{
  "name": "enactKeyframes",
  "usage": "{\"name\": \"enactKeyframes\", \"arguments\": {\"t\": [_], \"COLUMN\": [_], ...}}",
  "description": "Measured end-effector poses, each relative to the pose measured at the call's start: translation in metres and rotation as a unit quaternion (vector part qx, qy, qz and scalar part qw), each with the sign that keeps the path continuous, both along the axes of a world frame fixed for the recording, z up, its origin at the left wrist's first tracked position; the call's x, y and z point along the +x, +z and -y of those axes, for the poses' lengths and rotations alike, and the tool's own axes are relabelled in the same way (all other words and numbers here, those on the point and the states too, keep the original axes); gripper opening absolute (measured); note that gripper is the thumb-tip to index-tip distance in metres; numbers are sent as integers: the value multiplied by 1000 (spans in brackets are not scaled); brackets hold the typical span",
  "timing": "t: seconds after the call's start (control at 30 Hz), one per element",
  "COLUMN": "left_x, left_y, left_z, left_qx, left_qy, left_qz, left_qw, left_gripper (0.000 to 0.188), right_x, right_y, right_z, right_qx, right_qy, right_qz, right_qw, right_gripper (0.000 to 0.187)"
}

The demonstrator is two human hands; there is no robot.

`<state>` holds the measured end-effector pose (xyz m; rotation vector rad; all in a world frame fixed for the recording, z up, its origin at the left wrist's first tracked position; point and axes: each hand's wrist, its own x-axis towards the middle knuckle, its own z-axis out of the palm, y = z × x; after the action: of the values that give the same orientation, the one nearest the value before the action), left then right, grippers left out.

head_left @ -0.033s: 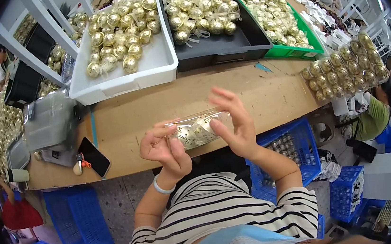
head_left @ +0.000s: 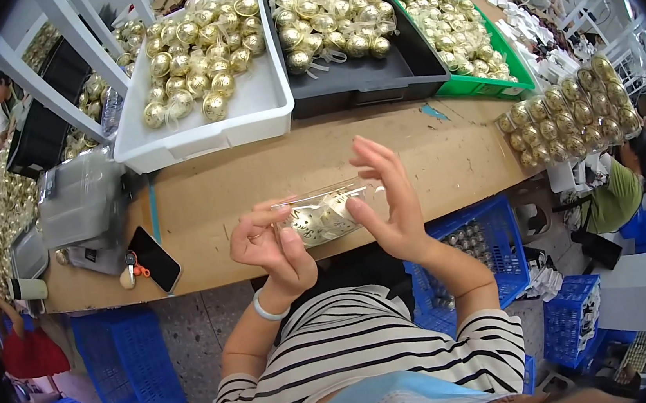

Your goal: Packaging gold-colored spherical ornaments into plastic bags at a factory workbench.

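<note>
A small clear plastic box (head_left: 329, 218) with gold-patterned balls inside is held up over the near edge of the table. My left hand (head_left: 273, 248) pinches its left end between thumb and fingers, and a pale band circles that wrist. At the right end, the thumb of my right hand (head_left: 391, 210) rests against the box. The other fingers of that hand are raised and apart above it. A thin, clear flap edge shows along the top of the box.
Behind the box stand a white tray (head_left: 206, 139), a black tray (head_left: 374, 90) and a green tray (head_left: 484, 86), all holding gold balls. Packed balls (head_left: 570, 116) are stacked at right. A phone (head_left: 157, 260) and orange-handled scissors (head_left: 135, 267) lie left. Blue crates (head_left: 131, 363) stand below.
My right hand's raised fingers have shifted slightly upward and straightened. The box and my left hand stay almost where they were.
</note>
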<state>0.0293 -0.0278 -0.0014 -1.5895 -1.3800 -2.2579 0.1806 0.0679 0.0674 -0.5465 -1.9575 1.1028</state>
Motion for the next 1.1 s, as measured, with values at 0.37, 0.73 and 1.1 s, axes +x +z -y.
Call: {"name": "enactKeyframes", "arguments": {"t": [0.37, 0.73, 1.1], "left_x": [-3, -11, -25], "left_y": [16, 31, 36], "left_z": [-5, -8, -10], "left_qx": [-42, -19, 79], "left_qy": [70, 22, 74], "left_qz": [-38, -158, -198], "left_qw": [996, 987, 974], "left_gripper": [39, 40, 50], "right_x": [-8, -9, -11], "right_y": [17, 47, 31], "right_z": [-23, -30, -33], "right_qx": [481, 505, -93], "right_qy": [100, 144, 155], "right_qz": [169, 178, 56], "right_qw": [854, 832, 982], "right_gripper": [60, 23, 9]}}
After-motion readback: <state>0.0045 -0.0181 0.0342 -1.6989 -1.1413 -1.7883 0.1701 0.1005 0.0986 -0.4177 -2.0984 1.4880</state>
